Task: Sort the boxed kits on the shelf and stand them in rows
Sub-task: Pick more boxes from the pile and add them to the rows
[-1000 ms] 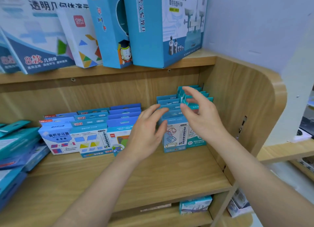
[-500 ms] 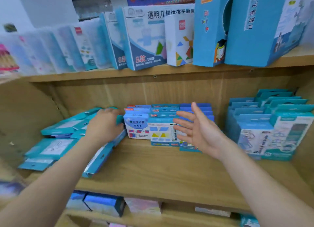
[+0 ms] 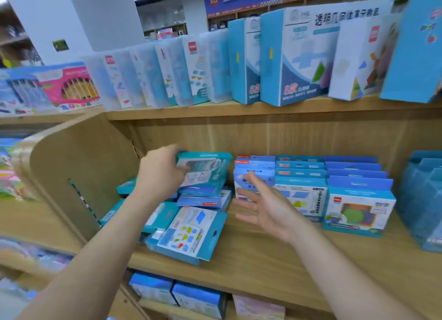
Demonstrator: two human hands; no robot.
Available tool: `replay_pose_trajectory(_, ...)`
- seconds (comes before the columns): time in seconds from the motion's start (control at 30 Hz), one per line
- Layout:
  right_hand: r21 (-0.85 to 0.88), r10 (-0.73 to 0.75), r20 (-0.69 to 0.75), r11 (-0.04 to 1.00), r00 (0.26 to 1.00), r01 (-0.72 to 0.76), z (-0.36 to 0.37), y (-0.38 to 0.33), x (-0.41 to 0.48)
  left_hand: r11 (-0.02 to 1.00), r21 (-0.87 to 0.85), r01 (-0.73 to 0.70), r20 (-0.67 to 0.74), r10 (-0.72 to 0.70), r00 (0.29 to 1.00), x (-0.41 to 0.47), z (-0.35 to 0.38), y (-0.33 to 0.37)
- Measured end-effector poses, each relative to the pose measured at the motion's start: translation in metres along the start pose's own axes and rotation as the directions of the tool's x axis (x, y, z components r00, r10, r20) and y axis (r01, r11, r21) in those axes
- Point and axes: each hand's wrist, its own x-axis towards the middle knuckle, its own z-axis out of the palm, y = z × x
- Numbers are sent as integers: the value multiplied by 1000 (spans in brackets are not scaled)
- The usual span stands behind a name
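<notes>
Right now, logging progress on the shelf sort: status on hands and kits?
Left hand grips a teal boxed kit over the loose pile. Right hand open, empty, before the standing rows. Pile lies flat, unsorted.

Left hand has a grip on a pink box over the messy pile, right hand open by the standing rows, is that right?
Not quite. The head view shows the box in the left hand is teal, not pink. The rest holds: it is over the messy pile, and the right hand is open by the standing rows.
</notes>
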Motion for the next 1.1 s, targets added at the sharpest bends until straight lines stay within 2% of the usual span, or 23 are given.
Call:
replay_pose_trajectory(0.03, -89, -78, -26, 993, 997, 75, 7, -3, 1, 971, -226, 74, -27, -82, 996, 0, -10, -5)
replay_pose_trajectory(0.07, -258, -180, -54, 953, 982, 160, 14, -6, 1, 880, -454, 142, -19, -169, 985, -1, -17, -9)
replay_pose_trajectory(0.1, -498, -313, -51, 831, 948, 248, 20, -10, 2, 754, -626, 198, 17, -241, 970, -4, -23, -10)
replay_pose_trajectory(0.13, -743, -438, 3, 600, 899, 296, 24, -13, 3, 634, -733, 245, 68, -291, 954, -7, -26, -11)
replay_pose_trajectory(0.17, -903, -524, 95, 312, 847, 294, 29, -16, 4, 544, -791, 280, 115, -317, 941, -9, -28, -11)
replay_pose_trajectory(0.2, -959, -560, 190, 69, 806, 275, 35, -20, 4, 481, -823, 301, 150, -328, 933, -10, -29, -11)
replay_pose_trajectory(0.23, -963, -568, 257, -83, 782, 256, 39, -21, 4, 441, -841, 314, 175, -328, 928, -10, -30, -11)
replay_pose_trajectory(0.3, -942, -595, 337, -218, 730, 256, 49, -21, 4, 426, -850, 311, 193, -298, 935, -12, -32, -10)
replay_pose_trajectory(0.4, -922, -658, 385, -294, 647, 250, 56, -18, 6, 488, -819, 304, 217, -227, 949, -15, -36, -5)
replay_pose_trajectory(0.5, -930, -665, 369, -268, 649, 253, 56, -14, 6, 523, -797, 303, 247, -175, 953, -18, -39, 0)
replay_pose_trajectory(0.6, -945, -618, 326, -188, 715, 269, 58, -16, -2, 471, -814, 339, 303, -154, 941, -17, -37, 5)
replay_pose_trajectory(0.77, -956, -572, 278, -91, 771, 278, 53, -20, -11, 421, -837, 351, 365, -49, 930, -18, -29, 17)
replay_pose_trajectory(0.83, -968, -573, 203, 8, 794, 253, 47, -20, -14, 350, -868, 352, 370, -17, 929, -21, -26, 19)
replay_pose_trajectory(0.9, -958, -553, 98, 171, 827, 229, 37, -16, -17, 250, -901, 354, 370, 21, 929, -28, -23, 16)
replay_pose_trajectory(0.93, -933, -535, 47, 277, 843, 228, 32, -12, -17, 267, -905, 331, 355, 46, 934, -33, -20, 11)
replay_pose_trajectory(0.97, -892, -523, 2, 385, 853, 238, 26, -8, -18, 345, -892, 293, 335, 69, 940, -39, -18, 6)
replay_pose_trajectory(1.03, -793, -504, -91, 558, 859, 244, 15, 2, -18, 570, -804, 170, 296, 135, 946, -56, -9, -10)
replay_pose_trajectory(1.1, -716, -481, -148, 655, 864, 242, 5, 10, -20, 774, -632, 32, 312, 216, 925, -74, 5, -29)
